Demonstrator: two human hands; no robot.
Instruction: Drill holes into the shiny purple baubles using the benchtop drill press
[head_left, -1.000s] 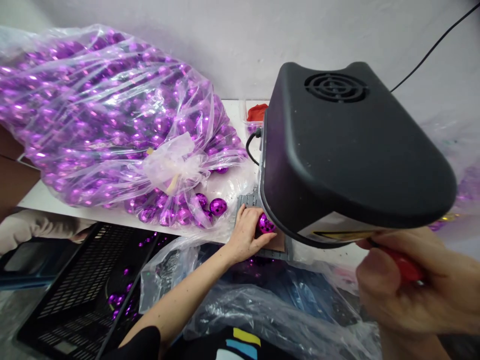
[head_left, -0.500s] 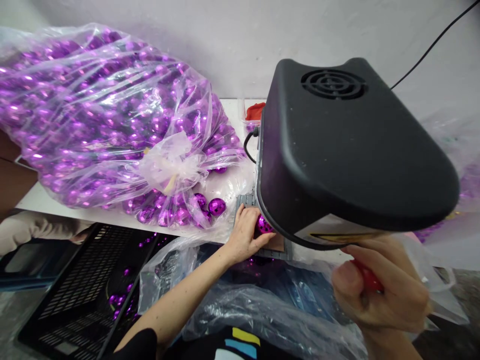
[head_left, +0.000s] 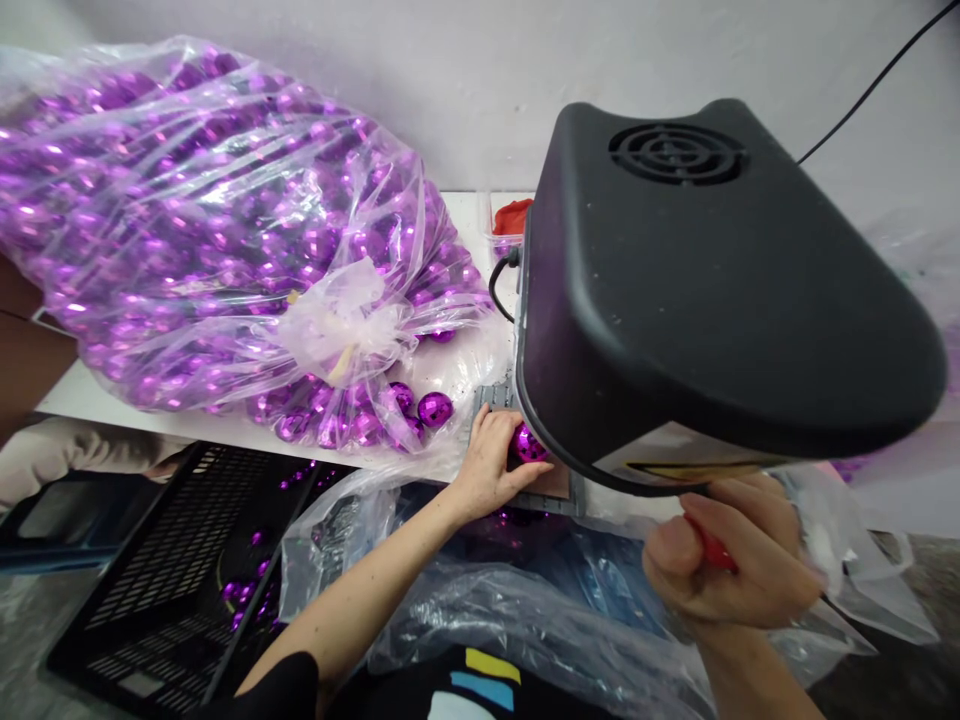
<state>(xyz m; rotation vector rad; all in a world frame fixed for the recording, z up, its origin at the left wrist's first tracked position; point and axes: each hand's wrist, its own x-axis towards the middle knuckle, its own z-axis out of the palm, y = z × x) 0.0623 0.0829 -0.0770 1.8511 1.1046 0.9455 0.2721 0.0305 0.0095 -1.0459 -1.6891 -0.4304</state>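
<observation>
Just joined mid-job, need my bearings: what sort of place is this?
Probably a small ornament workshop: a clear bag of purple balls, a black bench machine, left hand holding one ball under it, right hand on a red handle.

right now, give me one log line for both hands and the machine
left hand holds purple mirror ball under black machine head | right hand grips red handle | tied bag of purple balls beside

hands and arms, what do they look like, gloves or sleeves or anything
Both the left hand and the right hand are bare: no gloves, and no rings or watch show. The left forearm is bare up to a black sleeve near the elbow. No sleeve shows on the right wrist.
</observation>
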